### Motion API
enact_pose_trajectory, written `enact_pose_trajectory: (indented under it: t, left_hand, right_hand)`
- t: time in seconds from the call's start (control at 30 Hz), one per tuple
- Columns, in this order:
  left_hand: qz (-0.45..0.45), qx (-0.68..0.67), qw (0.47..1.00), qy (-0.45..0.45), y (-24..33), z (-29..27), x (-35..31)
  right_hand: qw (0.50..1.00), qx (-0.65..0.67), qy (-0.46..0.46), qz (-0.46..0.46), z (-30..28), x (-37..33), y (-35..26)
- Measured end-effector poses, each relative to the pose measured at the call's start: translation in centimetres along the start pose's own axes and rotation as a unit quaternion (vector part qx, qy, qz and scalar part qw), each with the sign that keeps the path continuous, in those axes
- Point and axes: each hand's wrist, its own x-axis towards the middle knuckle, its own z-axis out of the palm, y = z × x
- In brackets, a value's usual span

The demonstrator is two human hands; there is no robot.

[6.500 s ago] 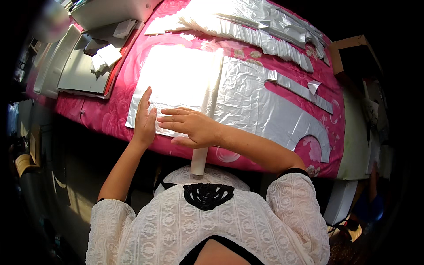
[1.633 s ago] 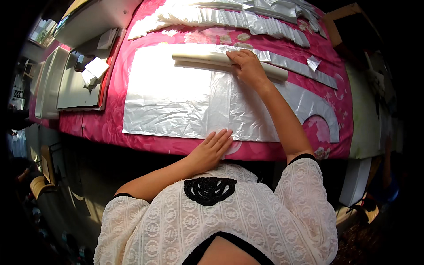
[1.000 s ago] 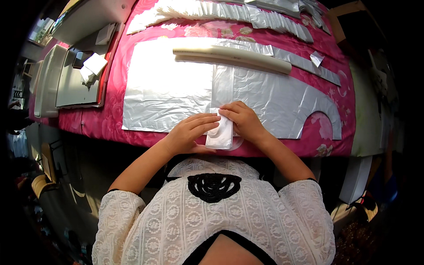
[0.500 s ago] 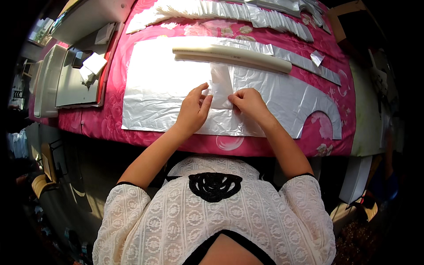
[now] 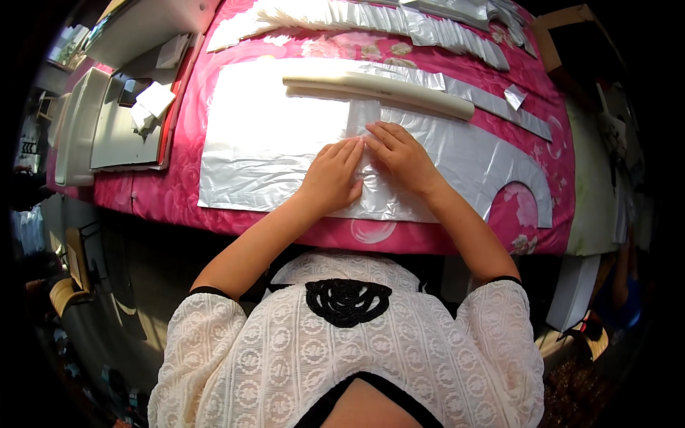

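A silvery-white plastic bag [image 5: 264,160] with a curved cut-out at its right end lies flat before me. My left hand [image 5: 334,175] rests on its middle, fingers stretched out and pressing down. Close beside it, my right hand [image 5: 405,157] lies with extended fingers, the fingertips of both hands almost meeting. Under and just beyond the fingertips is a small pale strip of film [image 5: 365,111], partly covered by the hands. Across the bag's far part lies a long cream-coloured tube [image 5: 382,87].
Pink floral cloth [image 5: 168,196] covers the table. A fanned row of folded plastic bags [image 5: 342,16] runs along the back. Left stand a translucent bin [image 5: 73,135] and white paper pieces [image 5: 152,101]; right, a cardboard box [image 5: 564,21] and another person's arm [image 5: 621,282].
My hands have come together and moved slightly away from me. The right hand has let go of the film strip's edge and flattened; the left has turned palm down onto it.
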Motion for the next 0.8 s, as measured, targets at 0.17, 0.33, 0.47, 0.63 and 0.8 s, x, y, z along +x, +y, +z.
enact_pose_trajectory:
  t: [0.17,0.33,0.47,0.63,0.8]
  left_hand:
    - [0.028,0.054,0.998,0.018,-0.9,0.3,0.9]
    - [0.074,-0.011,0.997,0.011,-1.1,-1.0,0.2]
    - [0.088,-0.1,0.991,0.03,-0.2,-1.9,-2.3]
    - [0.019,-0.13,0.991,0.033,0.0,-1.9,-1.8]
    - [-0.234,-0.238,0.941,0.057,-0.6,-0.2,-0.2]
  right_hand:
    - [0.991,0.13,-0.032,0.011,-0.2,0.6,1.5]
    - [0.987,0.159,-0.025,0.009,-0.1,0.2,1.0]
    - [0.983,0.181,-0.013,-0.006,0.3,-2.4,-1.6]
    - [0.937,0.264,-0.039,0.225,-0.5,-2.3,-2.1]
    - [0.803,0.353,-0.179,0.445,-0.8,1.7,-0.4]
